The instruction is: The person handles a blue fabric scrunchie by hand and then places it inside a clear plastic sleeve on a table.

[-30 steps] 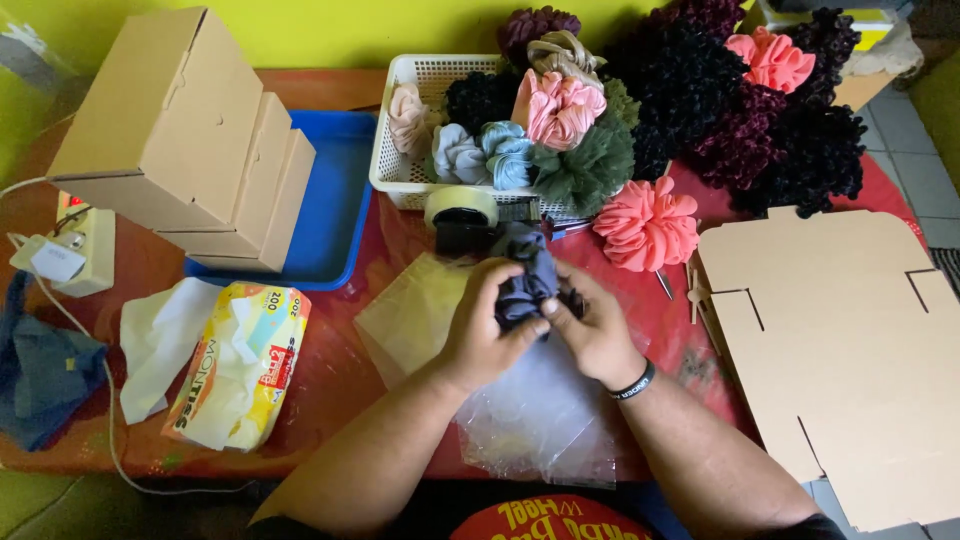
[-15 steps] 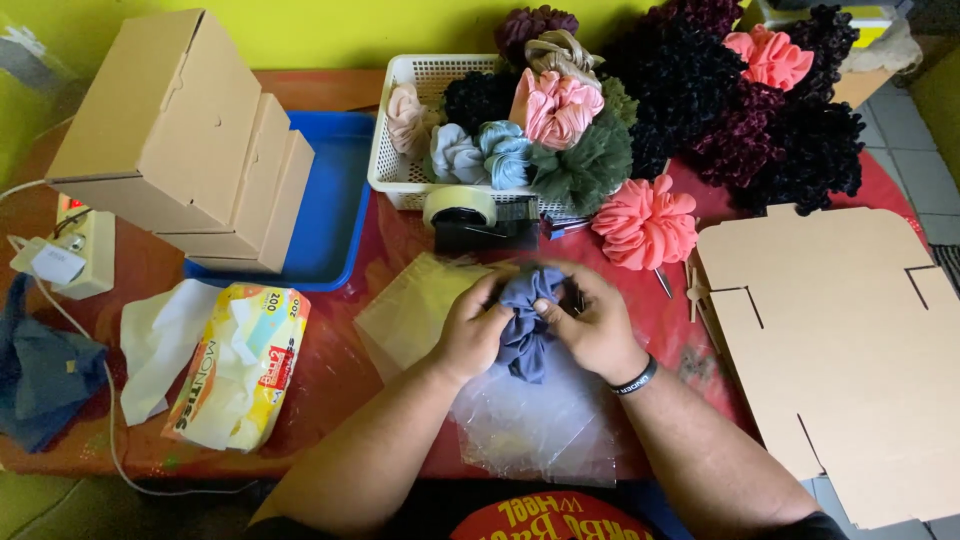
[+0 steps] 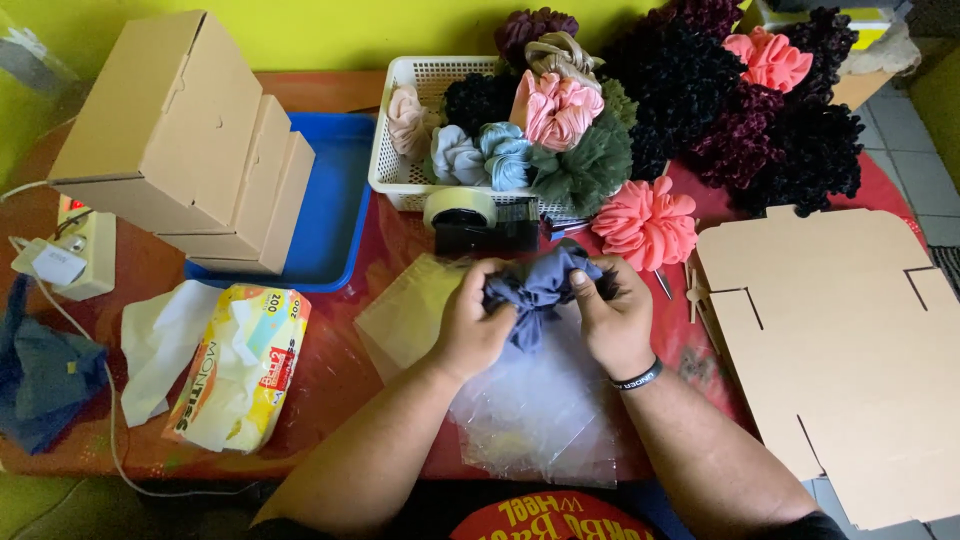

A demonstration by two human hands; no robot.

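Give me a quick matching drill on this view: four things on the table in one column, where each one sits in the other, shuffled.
Things:
1. grey-blue scrunchie
2. tape dispenser
3. tissue pack
4. flat cardboard sheet

Places:
A. far right of the table
B. just in front of the white basket
C. between the left hand and right hand
D. left of the hands, below the blue tray

Pairs: 1-C, 2-B, 3-D, 4-A

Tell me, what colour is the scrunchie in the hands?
Greyish blue scrunchie, seen best in the head view.
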